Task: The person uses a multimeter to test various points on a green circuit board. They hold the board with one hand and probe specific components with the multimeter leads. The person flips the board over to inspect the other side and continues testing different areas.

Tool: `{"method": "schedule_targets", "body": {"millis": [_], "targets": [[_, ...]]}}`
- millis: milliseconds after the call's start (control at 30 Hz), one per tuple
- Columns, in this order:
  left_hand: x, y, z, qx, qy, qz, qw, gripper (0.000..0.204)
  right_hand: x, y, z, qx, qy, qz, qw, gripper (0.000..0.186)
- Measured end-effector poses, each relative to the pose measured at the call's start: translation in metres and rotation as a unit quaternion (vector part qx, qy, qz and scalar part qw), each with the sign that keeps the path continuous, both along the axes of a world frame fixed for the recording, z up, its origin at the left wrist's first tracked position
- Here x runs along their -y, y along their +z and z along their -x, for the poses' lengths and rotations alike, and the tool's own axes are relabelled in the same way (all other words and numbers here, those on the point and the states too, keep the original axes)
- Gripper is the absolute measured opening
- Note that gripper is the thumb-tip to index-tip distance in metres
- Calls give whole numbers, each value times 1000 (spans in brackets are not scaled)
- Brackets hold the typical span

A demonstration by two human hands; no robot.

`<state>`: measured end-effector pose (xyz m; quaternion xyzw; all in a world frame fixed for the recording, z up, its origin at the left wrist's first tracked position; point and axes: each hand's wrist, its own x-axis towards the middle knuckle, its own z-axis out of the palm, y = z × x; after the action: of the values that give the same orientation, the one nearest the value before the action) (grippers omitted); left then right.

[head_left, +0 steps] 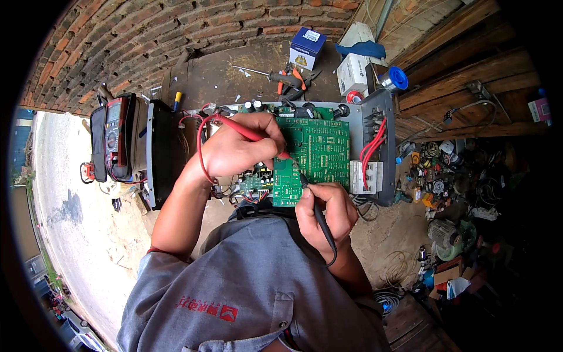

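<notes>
Across the middle of the frame, the grey metal case was seen open, and within its span, just right of centre, the green circuit board was placed. If pressed too hard, the board could have been shifted or tipped, since no clamp was visible on it. By the looped red lead, which was draped at the left wrist, the red probe could have been tugged off its spot if the arm were moved. Most likely of all, neighbouring contacts could have been bridged by a slipped tip, because both tips were held close together over crowded traces; whether metal was touched by either could not be told.

The board was laid with its printed face turned up to the camera; though nearly square, its slightly longer axis appeared to be set up and down the frame. By the left hand, the red probe was pinched between the fingers, its tip aimed to the lower right. Between thumb and fingers of the right hand, the black probe was pinched, its tip directed to the upper left.
</notes>
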<state>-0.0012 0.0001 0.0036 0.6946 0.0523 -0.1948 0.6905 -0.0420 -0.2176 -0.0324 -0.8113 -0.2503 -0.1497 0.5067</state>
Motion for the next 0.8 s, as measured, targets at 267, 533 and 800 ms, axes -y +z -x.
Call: {"method": "schedule_targets", "body": {"millis": [267, 533, 800], "targets": [[2, -7, -1, 17, -3, 2, 1000, 8, 3, -1, -1, -1, 2, -1, 1000, 19], [2, -16, -2, 68, -14, -41, 997, 10, 6, -8, 3, -25, -15, 27, 999, 12], [1, -11, 3, 59, -20, -71, 996, 13, 8, -13, 9, -40, -22, 17, 999, 10]]}}
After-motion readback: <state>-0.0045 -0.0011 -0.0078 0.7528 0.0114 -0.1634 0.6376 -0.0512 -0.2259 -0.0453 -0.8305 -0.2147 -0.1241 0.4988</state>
